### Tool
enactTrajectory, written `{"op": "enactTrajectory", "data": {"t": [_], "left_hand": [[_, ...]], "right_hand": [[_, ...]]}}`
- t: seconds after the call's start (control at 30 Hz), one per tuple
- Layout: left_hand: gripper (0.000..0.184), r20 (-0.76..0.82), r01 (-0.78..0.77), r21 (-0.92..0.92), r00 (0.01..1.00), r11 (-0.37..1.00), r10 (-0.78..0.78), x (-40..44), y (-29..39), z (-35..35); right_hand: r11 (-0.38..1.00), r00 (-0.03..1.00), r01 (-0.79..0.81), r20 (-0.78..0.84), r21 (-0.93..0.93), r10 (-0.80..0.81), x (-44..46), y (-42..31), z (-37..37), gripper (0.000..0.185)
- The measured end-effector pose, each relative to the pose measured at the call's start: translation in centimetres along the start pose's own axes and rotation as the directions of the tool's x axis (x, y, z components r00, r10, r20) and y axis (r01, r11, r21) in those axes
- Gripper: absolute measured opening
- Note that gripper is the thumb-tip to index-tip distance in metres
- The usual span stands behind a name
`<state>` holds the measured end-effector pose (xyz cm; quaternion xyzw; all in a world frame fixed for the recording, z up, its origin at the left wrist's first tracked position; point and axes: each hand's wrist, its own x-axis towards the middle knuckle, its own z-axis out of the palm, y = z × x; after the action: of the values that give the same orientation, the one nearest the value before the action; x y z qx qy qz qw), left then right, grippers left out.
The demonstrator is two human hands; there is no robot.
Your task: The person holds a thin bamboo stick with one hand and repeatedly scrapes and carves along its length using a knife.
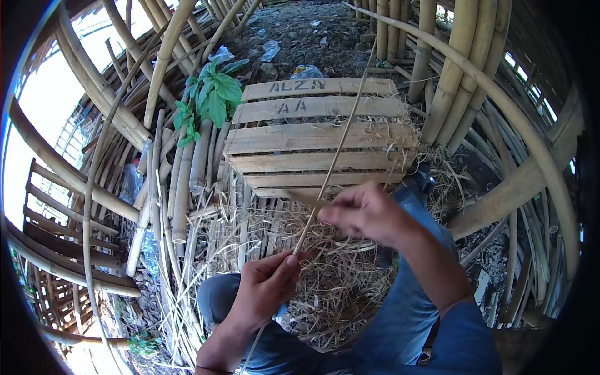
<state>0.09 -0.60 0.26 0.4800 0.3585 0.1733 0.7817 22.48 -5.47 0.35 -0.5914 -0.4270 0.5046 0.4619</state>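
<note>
A long thin bamboo strip (337, 156) slants from the upper middle down to my lap. My left hand (270, 284) is closed round its lower part, the thumb pressed along it. The strip's tail comes out below that hand. Above and to the right, my right hand (365, 215) is closed on what looks like a knife (306, 199), its dull blade pointing left across the strip. The fingers hide the handle. Whether the blade touches the strip, I cannot tell. Beyond both hands lies a slatted wooden crate panel (319, 135) with dark stencilled letters.
Pale shavings (344, 281) cover the ground between my knees. Bamboo poles (187, 181) lie at the left beside a green leafy plant (215, 94). Thick upright poles (459, 69) and a curved pole (531, 131) stand at the right.
</note>
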Motion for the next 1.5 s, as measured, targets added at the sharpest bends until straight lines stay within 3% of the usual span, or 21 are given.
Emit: {"op": "enactTrajectory", "data": {"t": [0.03, 0.07, 0.13, 0.2, 0.27, 0.33, 0.4, 0.47, 0.57, 0.67, 0.7, 0.8, 0.87, 0.93, 1.0, 1.07, 1.1, 1.43, 1.5], "left_hand": [[0.026, 0.009, 0.001, 0.006, 1.000, 1.000, -0.002, -0.1, -0.1, -0.1], [0.026, 0.020, 0.005, 0.011, 1.000, 1.000, -0.005, -0.3, -0.2, -0.2], [0.026, 0.015, 0.005, 0.022, 1.000, 1.000, -0.006, -0.3, -0.2, -0.1], [0.026, 0.007, -0.001, 0.040, 1.000, 0.999, 0.001, -0.3, -0.3, 0.1], [0.026, -0.017, -0.029, 0.061, 0.999, 0.998, 0.030, -0.4, -0.4, 0.1], [0.025, -0.004, -0.062, 0.095, 0.998, 0.994, 0.063, -0.6, -0.6, -0.1], [0.024, -0.047, -0.033, 0.119, 0.998, 0.992, 0.039, -1.1, -0.5, 0.0], [0.024, -0.043, -0.038, 0.144, 0.998, 0.989, 0.044, -1.2, -0.8, 0.0], [0.023, -0.054, -0.045, 0.188, 0.997, 0.981, 0.056, -1.2, -1.0, 0.2], [0.023, -0.096, -0.052, 0.220, 0.993, 0.974, 0.075, -1.5, -1.1, 0.2], [0.022, -0.115, -0.068, 0.216, 0.989, 0.974, 0.095, -1.7, -1.2, 0.2], [0.023, -0.059, -0.035, 0.255, 0.997, 0.966, 0.051, -2.3, -1.6, -0.7], [0.023, -0.055, -0.070, 0.283, 0.995, 0.957, 0.089, -2.0, -1.6, -0.6], [0.023, -0.061, -0.096, 0.322, 0.991, 0.942, 0.122, -1.9, -1.8, -0.7], [0.021, -0.032, -0.236, 0.411, 0.962, 0.881, 0.273, -1.9, -2.3, -0.7], [0.021, -0.036, -0.243, 0.450, 0.957, 0.859, 0.289, -2.0, -2.3, -0.6], [0.021, -0.037, -0.260, 0.480, 0.948, 0.838, 0.315, -1.9, -2.2, -0.5], [0.022, -0.014, -0.260, 0.495, 0.952, 0.829, 0.306, -1.7, -1.7, -0.7], [0.023, -0.053, -0.151, 0.432, 0.980, 0.889, 0.192, -2.0, -1.2, -0.6]], "right_hand": [[0.999, 0.991, -0.039, -0.130, -0.023, 0.036, 0.2, -0.3, -1.0, 0.023], [0.999, 0.990, -0.042, -0.136, -0.024, 0.038, 0.3, -0.1, -1.3, 0.023], [0.997, 0.997, -0.052, -0.057, 0.055, 0.056, 0.3, 0.1, -1.9, 0.023], [0.999, 0.999, -0.040, -0.013, -0.009, 0.040, -0.4, 0.1, 0.3, 0.024], [0.999, 0.987, -0.042, 0.154, -0.014, 0.044, -0.8, 0.3, 1.6, 0.030], [0.999, 0.990, -0.008, 0.143, -0.039, 0.013, -0.1, 0.5, 0.4, 0.030], [0.996, 0.992, -0.031, -0.122, 0.080, 0.040, 0.3, -0.2, -2.0, 0.030], [0.991, 0.989, -0.046, -0.131, 0.127, 0.063, 0.0, -0.7, -2.9, 0.029], [0.989, 0.992, -0.112, 0.072, 0.100, 0.105, -0.5, -0.1, -0.6, 0.029], [0.987, 0.989, -0.128, 0.091, 0.094, 0.119, -0.2, 0.2, -0.6, 0.029], [0.987, 0.996, -0.056, -0.056, 0.152, 0.065, -0.2, -0.2, -1.3, 0.029], [0.978, 0.987, -0.074, -0.124, 0.196, 0.099, 0.5, -0.3, -4.5, 0.029], [0.982, 0.985, -0.053, -0.155, 0.183, 0.082, 0.0, 0.2, -2.7, 0.030], [0.985, 0.988, -0.122, 0.105, 0.121, 0.110, -0.6, 0.4, -1.1, 0.030], [0.987, 0.987, -0.133, 0.099, 0.085, 0.124, -0.4, 0.2, -1.4, 0.029], [0.966, 0.977, -0.179, 0.152, 0.188, 0.151, 0.1, 0.5, -2.8, 0.033], [0.974, 0.984, -0.156, 0.106, 0.166, 0.140, -0.2, -0.1, -2.3, 0.032], [0.993, 0.995, -0.099, 0.003, 0.059, 0.099, -0.6, -0.7, -2.4, 0.027], [0.997, 0.997, -0.067, -0.038, 0.040, 0.068, -0.6, -0.9, -2.4, 0.028]]}}
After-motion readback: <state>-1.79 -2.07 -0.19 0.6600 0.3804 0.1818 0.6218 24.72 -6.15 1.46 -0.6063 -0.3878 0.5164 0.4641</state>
